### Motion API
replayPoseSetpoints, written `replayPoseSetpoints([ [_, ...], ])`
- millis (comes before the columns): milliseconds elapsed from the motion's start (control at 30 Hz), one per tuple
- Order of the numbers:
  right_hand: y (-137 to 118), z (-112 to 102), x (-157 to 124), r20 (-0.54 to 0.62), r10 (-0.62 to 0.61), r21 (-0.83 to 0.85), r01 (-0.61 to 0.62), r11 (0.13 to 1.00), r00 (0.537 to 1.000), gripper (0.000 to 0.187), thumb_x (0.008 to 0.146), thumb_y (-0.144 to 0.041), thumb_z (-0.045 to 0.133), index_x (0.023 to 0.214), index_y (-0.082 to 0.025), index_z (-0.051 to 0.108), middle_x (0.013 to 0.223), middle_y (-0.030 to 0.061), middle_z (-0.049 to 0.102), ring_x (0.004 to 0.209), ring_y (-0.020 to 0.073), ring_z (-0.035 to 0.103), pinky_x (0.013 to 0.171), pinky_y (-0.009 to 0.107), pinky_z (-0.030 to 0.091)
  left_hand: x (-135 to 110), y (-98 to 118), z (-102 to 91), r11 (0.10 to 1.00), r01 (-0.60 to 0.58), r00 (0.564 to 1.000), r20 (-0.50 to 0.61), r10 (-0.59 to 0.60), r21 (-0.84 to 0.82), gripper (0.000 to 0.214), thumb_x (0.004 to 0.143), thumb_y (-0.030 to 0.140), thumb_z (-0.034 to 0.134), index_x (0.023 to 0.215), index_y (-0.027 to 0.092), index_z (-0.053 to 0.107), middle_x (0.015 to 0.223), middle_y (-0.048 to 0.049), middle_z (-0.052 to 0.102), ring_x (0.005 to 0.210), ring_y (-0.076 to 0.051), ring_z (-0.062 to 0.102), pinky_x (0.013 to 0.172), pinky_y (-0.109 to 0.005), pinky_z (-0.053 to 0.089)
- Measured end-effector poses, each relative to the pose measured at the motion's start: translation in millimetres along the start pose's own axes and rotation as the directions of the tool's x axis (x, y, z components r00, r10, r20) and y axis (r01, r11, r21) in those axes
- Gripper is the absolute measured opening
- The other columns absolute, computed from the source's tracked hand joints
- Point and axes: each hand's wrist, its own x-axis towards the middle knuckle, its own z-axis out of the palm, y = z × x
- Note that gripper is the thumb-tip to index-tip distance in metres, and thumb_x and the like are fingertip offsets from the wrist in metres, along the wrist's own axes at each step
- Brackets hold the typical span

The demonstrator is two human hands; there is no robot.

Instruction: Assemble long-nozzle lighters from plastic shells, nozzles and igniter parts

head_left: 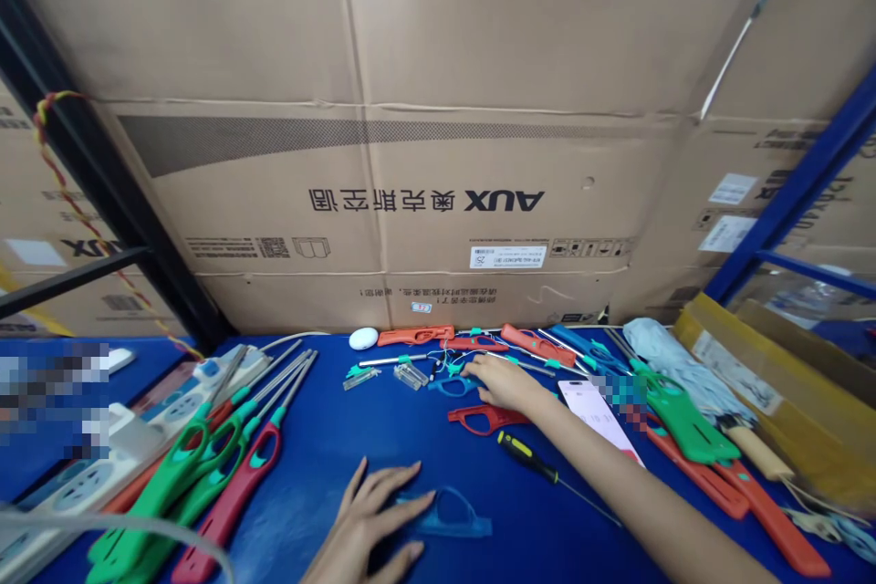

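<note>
My left hand (370, 511) lies palm down on the blue table top (342, 465), fingers apart, with its fingertips at a blue plastic lighter shell (448, 516). My right hand (503, 383) reaches over a scatter of lighter parts, and its palm hides what lies beneath. A blue handle shell (452, 386) sits at its fingertips, and a red shell (484, 418) lies just below it. Thin metal rods (393, 360) and an orange shell (415, 336) lie beyond. A yellow-and-black screwdriver (526, 465) and a phone (595, 420) lie near my right forearm.
Several green and red utility lighters (184, 474) lie at the left beside a white power strip (88, 484). More lighters (684, 420) and a folded grey umbrella (684, 374) lie at the right. Large cardboard boxes (438, 64) stand along the table's far edge.
</note>
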Motion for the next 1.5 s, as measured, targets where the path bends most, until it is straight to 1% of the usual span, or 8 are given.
replayPoseSetpoints([
  [267, 1.3, -10.5, 20.3, 0.162, -0.105, -0.197, 0.137, 0.971, 0.981, 0.037, 0.067, -0.004, 0.068, 0.103, -0.012, 0.062, 0.095, 0.0131, 0.068, 0.091, 0.0262, 0.064, 0.076, 0.030, 0.046, 7.1, 9.7, 12.4, 0.997, -0.031, 0.999, 0.016, 0.032, -0.074, 0.043, 0.090, 0.030, 0.051, 0.131, 0.043, 0.045, 0.127, -0.0009, 0.059, 0.115, -0.024, 0.056, 0.100, -0.059, 0.036],
  [433, 1.5, -8.2, 20.7, 0.175, -0.105, -0.227, 0.144, 0.963, 0.979, 0.027, 0.086, -0.024, 0.060, 0.110, -0.013, 0.057, 0.107, 0.0089, 0.062, 0.094, 0.0208, 0.061, 0.081, 0.038, 0.050, 6.1, 0.4, 7.1, 0.992, 0.085, 0.996, -0.022, -0.088, -0.098, 0.047, 0.083, 0.039, 0.060, 0.129, 0.040, 0.048, 0.123, -0.0038, 0.060, 0.116, -0.026, 0.055, 0.103, -0.062, 0.029],
  [600, 2.8, -4.9, 16.7, 0.037, -0.033, -0.175, 0.039, 0.984, 0.999, 0.031, 0.090, -0.032, 0.055, 0.116, -0.016, 0.054, 0.116, 0.0078, 0.057, 0.097, 0.0204, 0.059, 0.081, 0.041, 0.051, 1.5, -7.6, 2.7, 0.983, 0.138, 0.990, -0.015, -0.140, -0.122, 0.044, 0.080, 0.039, 0.064, 0.123, 0.039, 0.054, 0.118, -0.0039, 0.061, 0.113, -0.027, 0.056, 0.104, -0.063, 0.027],
  [767, -10.2, -11.2, 3.4, -0.202, 0.090, -0.004, -0.092, 0.996, 0.975, 0.031, 0.087, -0.012, 0.046, 0.117, -0.011, 0.053, 0.110, 0.0148, 0.063, 0.102, 0.0246, 0.059, 0.084, 0.036, 0.045, 0.9, -5.0, 4.2, 0.976, 0.142, 0.990, 0.025, -0.140, -0.166, 0.037, 0.081, 0.038, 0.063, 0.118, 0.039, 0.058, 0.109, -0.0023, 0.064, 0.106, -0.024, 0.059, 0.105, -0.062, 0.027],
  [933, -42.6, -2.7, -19.7, -0.262, 0.081, 0.208, -0.026, 0.978, 0.962, 0.035, 0.080, -0.013, 0.049, 0.112, -0.022, 0.058, 0.094, 0.0023, 0.071, 0.089, 0.0189, 0.064, 0.081, 0.028, 0.043, 21.2, -32.4, -12.6, 0.981, 0.149, 0.981, -0.106, -0.162, -0.120, 0.021, 0.088, 0.038, 0.051, 0.098, 0.032, 0.068, 0.109, -0.0026, 0.065, 0.103, -0.022, 0.060, 0.105, -0.052, 0.032],
  [1033, -59.9, 13.5, -26.9, -0.277, 0.073, 0.304, 0.015, 0.953, 0.958, 0.032, 0.077, -0.012, 0.052, 0.105, -0.023, 0.061, 0.093, 0.0006, 0.070, 0.090, 0.0175, 0.063, 0.081, 0.027, 0.043, 43.4, -74.3, -24.7, 0.966, 0.254, 0.908, -0.334, -0.252, -0.039, 0.023, 0.085, 0.038, 0.050, 0.088, 0.026, 0.069, 0.097, -0.0030, 0.068, 0.093, -0.020, 0.063, 0.089, -0.035, 0.048],
  [1233, -68.7, 38.7, -30.2, -0.395, 0.144, 0.423, 0.041, 0.905, 0.907, 0.029, 0.083, -0.009, 0.047, 0.105, -0.023, 0.059, 0.104, 0.0021, 0.065, 0.100, 0.0173, 0.057, 0.088, 0.032, 0.041, 72.7, -122.1, -19.3, 0.890, 0.456, 0.771, -0.512, -0.379, 0.028, 0.029, 0.081, 0.035, 0.048, 0.095, 0.018, 0.067, 0.093, -0.0121, 0.065, 0.087, -0.031, 0.060, 0.079, -0.047, 0.047],
  [1500, -52.3, 40.6, -39.2, -0.545, 0.187, 0.470, 0.112, 0.876, 0.818, 0.023, 0.085, -0.007, 0.047, 0.090, -0.023, 0.062, 0.090, 0.0005, 0.067, 0.090, 0.0180, 0.057, 0.089, 0.037, 0.037, 101.8, -104.1, 9.1, 0.940, 0.322, 0.851, -0.470, -0.234, 0.115, 0.031, 0.087, 0.015, 0.037, 0.106, 0.023, 0.060, 0.113, -0.0062, 0.064, 0.108, -0.023, 0.056, 0.106, -0.048, 0.025],
])
